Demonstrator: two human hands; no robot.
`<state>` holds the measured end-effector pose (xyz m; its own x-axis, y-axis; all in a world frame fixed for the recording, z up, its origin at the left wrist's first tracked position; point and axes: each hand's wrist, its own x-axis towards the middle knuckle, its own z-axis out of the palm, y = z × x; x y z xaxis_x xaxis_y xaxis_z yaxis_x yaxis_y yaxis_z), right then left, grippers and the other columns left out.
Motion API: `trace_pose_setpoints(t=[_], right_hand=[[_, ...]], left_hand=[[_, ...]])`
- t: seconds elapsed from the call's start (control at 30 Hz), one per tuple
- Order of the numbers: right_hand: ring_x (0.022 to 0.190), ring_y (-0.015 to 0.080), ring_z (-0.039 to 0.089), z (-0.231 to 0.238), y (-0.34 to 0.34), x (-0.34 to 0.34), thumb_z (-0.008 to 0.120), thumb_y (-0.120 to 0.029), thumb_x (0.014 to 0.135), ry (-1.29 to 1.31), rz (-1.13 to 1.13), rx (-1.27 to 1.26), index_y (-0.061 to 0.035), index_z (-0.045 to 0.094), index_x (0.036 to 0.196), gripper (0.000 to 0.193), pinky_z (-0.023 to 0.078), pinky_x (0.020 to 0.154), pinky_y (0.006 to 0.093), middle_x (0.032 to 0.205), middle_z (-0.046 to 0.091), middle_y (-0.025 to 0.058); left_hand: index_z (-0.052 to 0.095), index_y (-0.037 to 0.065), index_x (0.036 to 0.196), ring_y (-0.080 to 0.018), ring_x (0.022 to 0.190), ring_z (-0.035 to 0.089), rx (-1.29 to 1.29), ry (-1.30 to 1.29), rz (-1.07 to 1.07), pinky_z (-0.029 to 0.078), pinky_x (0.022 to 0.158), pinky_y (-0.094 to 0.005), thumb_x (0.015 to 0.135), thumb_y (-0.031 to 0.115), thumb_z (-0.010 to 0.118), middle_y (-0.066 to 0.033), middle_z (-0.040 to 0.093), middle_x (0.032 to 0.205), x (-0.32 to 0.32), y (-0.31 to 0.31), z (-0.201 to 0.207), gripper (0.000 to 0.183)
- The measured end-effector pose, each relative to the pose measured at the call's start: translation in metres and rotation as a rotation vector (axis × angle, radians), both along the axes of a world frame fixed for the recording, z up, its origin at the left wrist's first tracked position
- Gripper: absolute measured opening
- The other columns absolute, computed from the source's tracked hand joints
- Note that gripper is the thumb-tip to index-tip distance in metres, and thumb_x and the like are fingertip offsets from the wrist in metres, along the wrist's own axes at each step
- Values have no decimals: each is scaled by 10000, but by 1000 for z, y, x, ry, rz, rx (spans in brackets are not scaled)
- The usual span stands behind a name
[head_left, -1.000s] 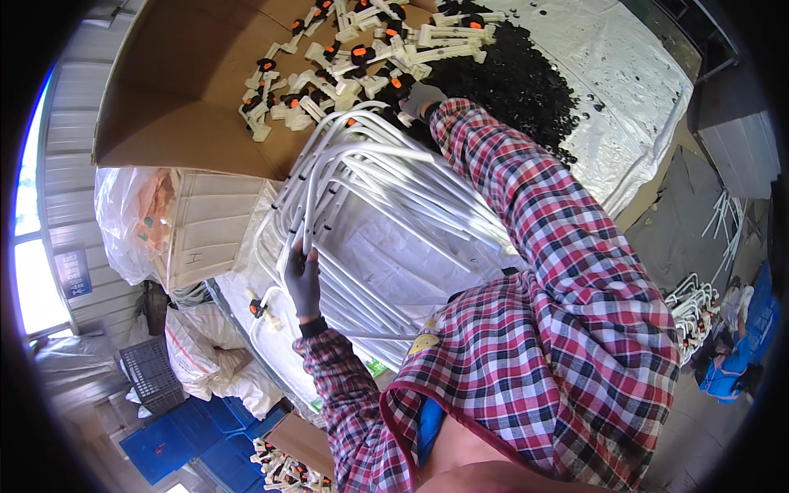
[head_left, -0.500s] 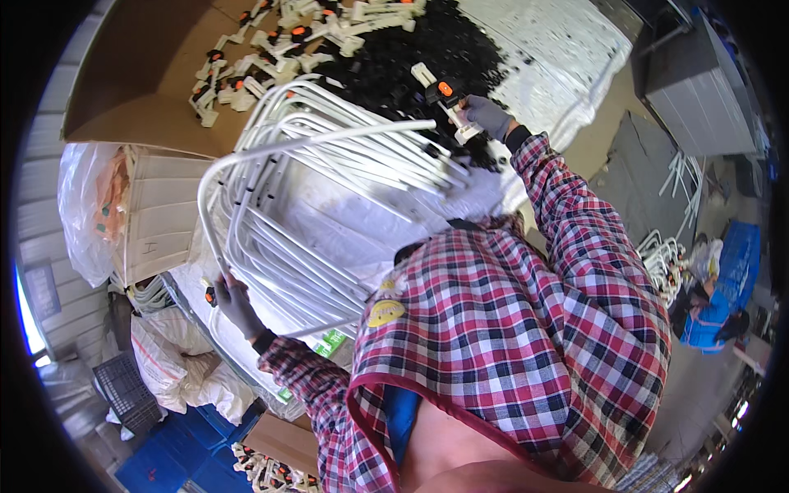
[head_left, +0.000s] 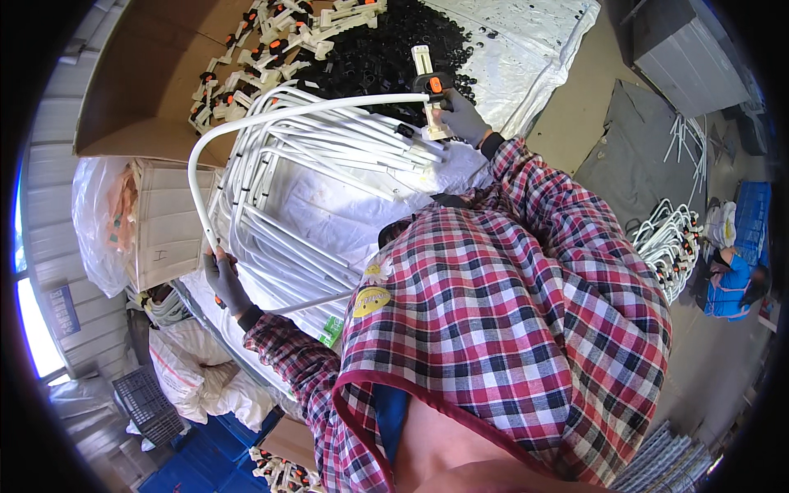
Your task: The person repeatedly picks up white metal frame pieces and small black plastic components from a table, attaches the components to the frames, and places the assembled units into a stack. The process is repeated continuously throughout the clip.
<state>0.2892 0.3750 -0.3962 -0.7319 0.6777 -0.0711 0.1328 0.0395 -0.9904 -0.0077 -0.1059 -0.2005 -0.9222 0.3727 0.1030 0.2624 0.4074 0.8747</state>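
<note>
My left hand (head_left: 228,282), in a dark grey glove, is closed around the side of a bent white tube (head_left: 329,104). A small orange and black part shows beside its fingers. Farther off and to the right, my gloved right hand (head_left: 465,120) is closed on a cream plastic bracket (head_left: 422,62) with a black and orange clip (head_left: 431,84) at its middle. The tube's far end meets the bracket at the clip; how deep it sits cannot be seen. Under the tube lies a stack of similar bent white tubes (head_left: 283,226).
A heap of small black parts (head_left: 394,53) lies on white sheeting (head_left: 526,49). At the far left, a cardboard box (head_left: 123,90) holds several cream brackets (head_left: 300,45). White sacks (head_left: 193,361) and a dark crate (head_left: 148,403) stand left. A person in blue (head_left: 727,283) is at far right.
My right hand has moved slightly left with the bracket, which now stands more upright. The tube's far end, apart from the bracket before, now meets it. My left hand has shifted slightly left.
</note>
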Motion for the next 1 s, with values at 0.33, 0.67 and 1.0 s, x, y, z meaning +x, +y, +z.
trace_pose_setpoints(t=[0.33,0.67,1.0], right_hand=[[1022,242,663,194,12,-16,776,-469,786,84,352,605,-46,641,1222,622,482,947,370,1097,699,147],[559,86,533,323,44,-61,694,-244,896,416,652,2,-44,677,867,203,417,506,234,710,603,-2],[1048,197,640,374,-41,-70,825,-237,749,262,831,1181,-40,492,1377,737,528,855,343,1125,667,154]], left_hand=[[323,39,1507,-17,578,384,2,12,-170,304,535,-170,990,151,525,-2,586,726,49,66,88,567],[388,23,1451,-157,688,646,-207,343,-401,500,656,-288,957,113,558,-94,671,810,124,183,121,530],[534,37,1210,-83,660,571,-13,-3,-695,436,558,-222,912,107,677,-14,602,872,128,242,128,338]])
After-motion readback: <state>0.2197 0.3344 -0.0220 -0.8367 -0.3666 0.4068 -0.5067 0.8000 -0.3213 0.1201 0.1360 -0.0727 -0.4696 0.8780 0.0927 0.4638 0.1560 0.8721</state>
